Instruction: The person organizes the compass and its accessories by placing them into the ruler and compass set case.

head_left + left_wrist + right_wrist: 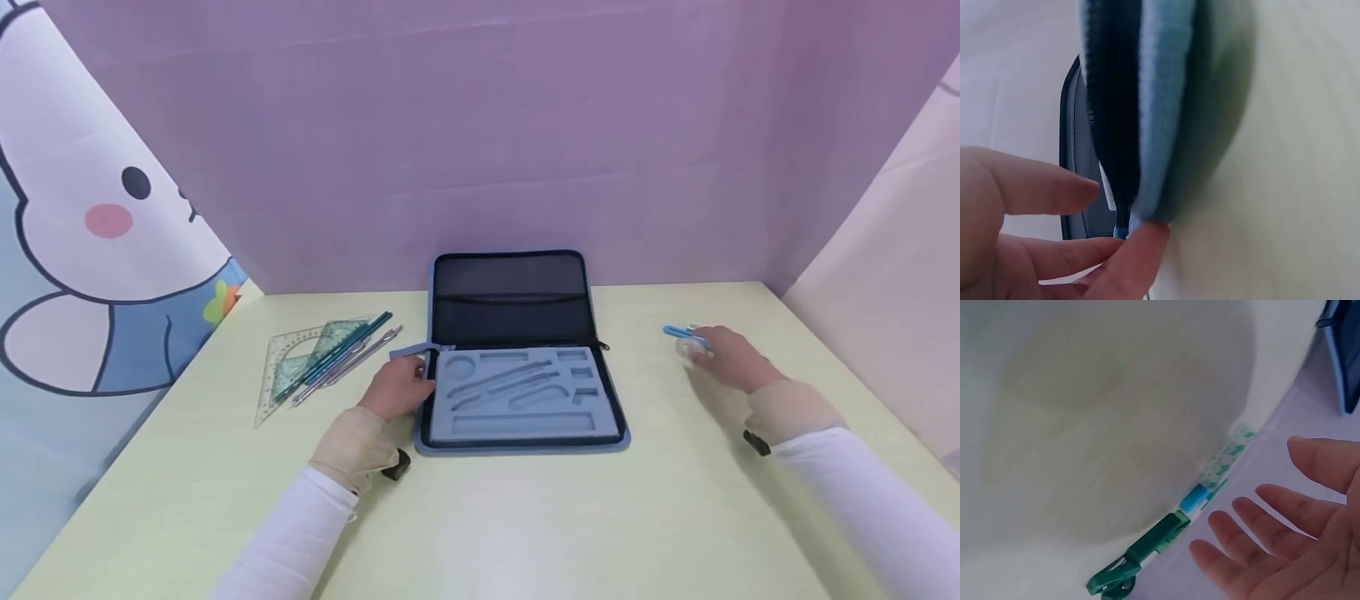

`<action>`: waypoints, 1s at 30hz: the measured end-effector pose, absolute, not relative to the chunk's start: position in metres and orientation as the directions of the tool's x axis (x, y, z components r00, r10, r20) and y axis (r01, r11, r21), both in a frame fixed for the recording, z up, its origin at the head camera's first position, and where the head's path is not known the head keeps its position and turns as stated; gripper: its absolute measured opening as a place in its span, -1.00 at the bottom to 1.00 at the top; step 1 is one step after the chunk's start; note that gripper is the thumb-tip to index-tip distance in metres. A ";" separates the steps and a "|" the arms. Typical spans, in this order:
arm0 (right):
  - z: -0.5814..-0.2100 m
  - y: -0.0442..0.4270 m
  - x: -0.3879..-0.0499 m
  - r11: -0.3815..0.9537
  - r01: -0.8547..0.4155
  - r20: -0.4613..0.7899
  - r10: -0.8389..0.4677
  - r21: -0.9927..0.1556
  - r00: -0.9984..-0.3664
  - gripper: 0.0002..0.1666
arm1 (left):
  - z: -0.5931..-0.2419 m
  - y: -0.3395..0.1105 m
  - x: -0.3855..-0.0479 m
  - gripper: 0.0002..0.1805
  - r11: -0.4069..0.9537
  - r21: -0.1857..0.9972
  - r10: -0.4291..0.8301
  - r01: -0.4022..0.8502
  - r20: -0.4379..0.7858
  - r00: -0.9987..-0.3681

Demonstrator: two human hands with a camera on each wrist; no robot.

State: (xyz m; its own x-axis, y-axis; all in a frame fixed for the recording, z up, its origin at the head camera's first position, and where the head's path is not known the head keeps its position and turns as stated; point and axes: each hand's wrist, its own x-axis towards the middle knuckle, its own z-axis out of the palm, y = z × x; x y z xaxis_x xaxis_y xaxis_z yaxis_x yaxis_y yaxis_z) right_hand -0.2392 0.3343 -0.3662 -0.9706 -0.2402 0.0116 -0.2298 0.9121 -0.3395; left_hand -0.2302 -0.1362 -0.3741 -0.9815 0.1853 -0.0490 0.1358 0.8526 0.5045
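Note:
An unzipped blue case lies spread on the table, with a grey foam tray of shaped slots in its near half. My left hand is at the case's left edge; in the left wrist view, that hand's fingertip touches the case's edge, thumb apart. On the right, my right hand is over small items, among them a blue one. The right wrist view shows this hand with fingers spread, holding nothing, beside a dark green tool, a blue piece and a green-patterned piece.
Left of the case lie a clear protractor sheet, a green-tinted set square, dark green pencils and silver metal tools. A purple cloth hangs behind the table, with a cartoon-printed cloth at left.

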 end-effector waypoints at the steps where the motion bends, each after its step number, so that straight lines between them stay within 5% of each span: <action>1: -0.367 0.335 -0.241 0.912 -0.228 0.006 -0.240 -0.341 -0.971 -0.49 | -0.375 -0.136 -0.231 -0.70 0.850 0.510 0.185 0.133 -0.052 -0.981; 14: -0.374 0.341 -0.262 0.937 -0.231 -0.014 -0.244 -0.262 -0.970 -0.49 | -0.377 -0.134 -0.233 -0.83 0.850 0.480 0.249 0.216 -0.005 -0.969; 30: -0.376 0.339 -0.268 0.928 -0.188 -0.036 -0.211 -0.322 -0.977 -0.50 | -0.377 -0.136 -0.233 -0.79 0.864 0.462 0.238 0.200 -0.025 -0.971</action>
State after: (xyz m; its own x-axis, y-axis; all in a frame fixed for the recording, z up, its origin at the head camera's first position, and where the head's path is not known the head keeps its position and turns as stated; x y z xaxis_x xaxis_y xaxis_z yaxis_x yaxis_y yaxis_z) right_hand -0.2676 0.3387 -0.3755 -0.9769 -0.2106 -0.0358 -0.1882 0.9278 -0.3220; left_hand -0.2326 -0.1363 -0.3766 -0.9709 0.2383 -0.0250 0.2002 0.8640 0.4619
